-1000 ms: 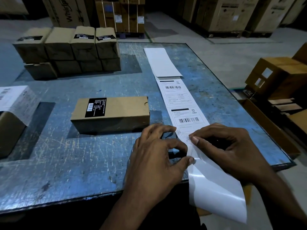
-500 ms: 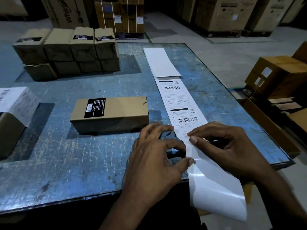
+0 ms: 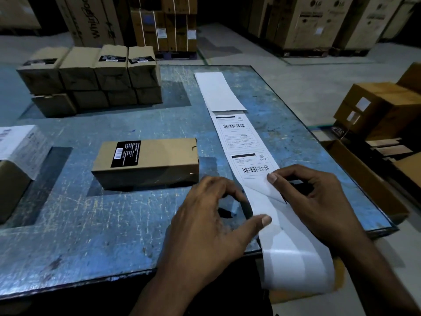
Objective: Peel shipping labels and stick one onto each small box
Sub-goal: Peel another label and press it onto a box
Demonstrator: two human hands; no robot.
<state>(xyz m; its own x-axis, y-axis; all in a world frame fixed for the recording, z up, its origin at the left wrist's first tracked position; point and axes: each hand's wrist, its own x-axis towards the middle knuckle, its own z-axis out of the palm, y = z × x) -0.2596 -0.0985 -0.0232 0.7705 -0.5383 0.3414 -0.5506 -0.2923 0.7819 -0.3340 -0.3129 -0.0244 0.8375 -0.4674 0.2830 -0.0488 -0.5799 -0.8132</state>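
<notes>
Label strip (image 3: 241, 142) runs down the right side of the blue table (image 3: 114, 224), from a blank sheet at the far end, past two printed labels, and over the near edge, where the bare backing hangs curling toward me. My right hand (image 3: 319, 206) pinches the near corner of the closer label (image 3: 252, 165) between thumb and forefinger, and that corner is lifted off the backing and folded up, white underside showing. My left hand (image 3: 211, 224) holds the backing flat, thumb tip pressed on the strip just below the lifted corner, the other fingers bent and resting on the table beside the strip's left edge.

Just left of the strip lies one small box (image 3: 145, 163), on its long side, with a black sticker on top and no white label on it. Far left, at the back of the table, a stack (image 3: 91, 78) of the same brown boxes stands in two layers. At the left edge sits a box (image 3: 20, 151) with a white label wrapped over its top. Off the table to my right are open cartons (image 3: 382, 110), and big appliance cartons stand along the back
</notes>
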